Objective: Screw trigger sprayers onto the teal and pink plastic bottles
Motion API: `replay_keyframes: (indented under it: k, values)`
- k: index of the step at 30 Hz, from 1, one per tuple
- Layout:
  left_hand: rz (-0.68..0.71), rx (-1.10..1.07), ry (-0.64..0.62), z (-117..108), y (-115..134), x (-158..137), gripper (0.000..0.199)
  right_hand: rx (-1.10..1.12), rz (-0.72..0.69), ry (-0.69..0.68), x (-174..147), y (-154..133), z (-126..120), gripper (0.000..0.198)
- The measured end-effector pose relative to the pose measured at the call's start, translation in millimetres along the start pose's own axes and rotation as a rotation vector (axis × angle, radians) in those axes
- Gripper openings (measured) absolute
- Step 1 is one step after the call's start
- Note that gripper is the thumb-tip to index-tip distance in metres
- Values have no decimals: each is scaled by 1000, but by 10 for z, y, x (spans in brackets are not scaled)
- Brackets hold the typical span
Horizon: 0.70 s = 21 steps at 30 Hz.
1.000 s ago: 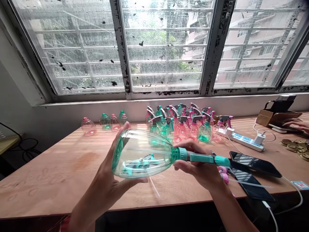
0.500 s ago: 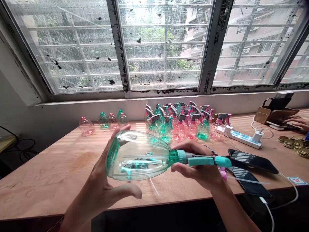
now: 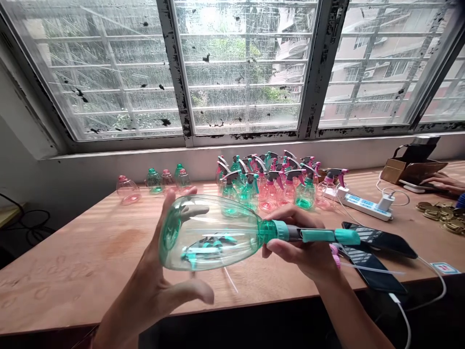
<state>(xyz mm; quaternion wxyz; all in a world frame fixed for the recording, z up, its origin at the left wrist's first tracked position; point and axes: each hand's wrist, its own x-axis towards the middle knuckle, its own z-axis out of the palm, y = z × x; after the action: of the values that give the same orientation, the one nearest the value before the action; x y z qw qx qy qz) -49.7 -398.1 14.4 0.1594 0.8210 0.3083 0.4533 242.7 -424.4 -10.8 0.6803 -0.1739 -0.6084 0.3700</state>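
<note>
A clear green spray bottle [image 3: 218, 218] lies sideways in the air above the table, its teal trigger head [image 3: 329, 236] pointing right. My right hand [image 3: 305, 242] is closed around the neck and collar, thumb in front. My left hand [image 3: 156, 276] cups loosely about the base, fingers stretched behind the bottle and thumb spread below it, apart from the plastic. Whether the left fingers touch the bottle cannot be made out. Through and below the bottle, loose teal and grey trigger heads [image 3: 209, 249] show on the table, one with a thin white tube [image 3: 230, 279].
Finished-looking pink and green spray bottles [image 3: 269, 189] stand grouped at the back. Several bottles without heads [image 3: 127, 190] stand back left. To the right are a power strip [image 3: 366, 206], two phones [image 3: 378, 271], a pink trigger head [image 3: 334, 256], gold-coloured discs [image 3: 441, 215] and another person's hand [image 3: 436, 179].
The bottle's neck and trigger head have shifted slightly right along with my right hand. My left hand stays nearly where it was, thumb still spread.
</note>
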Motion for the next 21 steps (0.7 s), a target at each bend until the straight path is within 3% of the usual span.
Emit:
replay_keyframes:
  k: [4,7,10,15,21]
  values:
    - [75,43,-23,-2,15,54,94,15,21,26,-9,-10,-15,24]
    - [124,8,8,31,-5,40,97,44,76,67,-11,-5,-10,27]
    - [125,7,52,67,-15,23,98,25,30,59,-3,0,-10,24]
    - [69,-44,46,53,-11,53,124,-47,-22,9,12,-42,-7,24]
    - [168,-84,26,44,-41,59,97,-31,2,22,18,-56,-18,23]
